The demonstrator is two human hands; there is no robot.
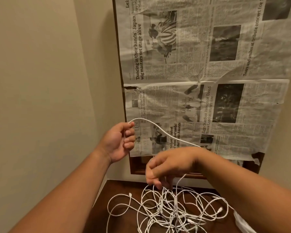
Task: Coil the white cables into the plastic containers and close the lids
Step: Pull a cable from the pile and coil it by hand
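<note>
A tangle of white cables (168, 211) lies on the dark wooden surface (118, 185), and one cable (160, 130) arcs up from it between the two hands. The left hand (119, 142) has its fingers (129, 132) curled shut around that cable's end; the right hand (168, 165) pinches a strand just above the heap. To coil well, I would draw this single cable free slowly, letting loops slip off rather than tighten. No containers can be made out with certainty. Newspaper (200, 73) covers the wall behind.

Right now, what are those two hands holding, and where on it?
The left hand grips a white cable near its end. The right hand pinches cable strands above the tangled pile.
</note>
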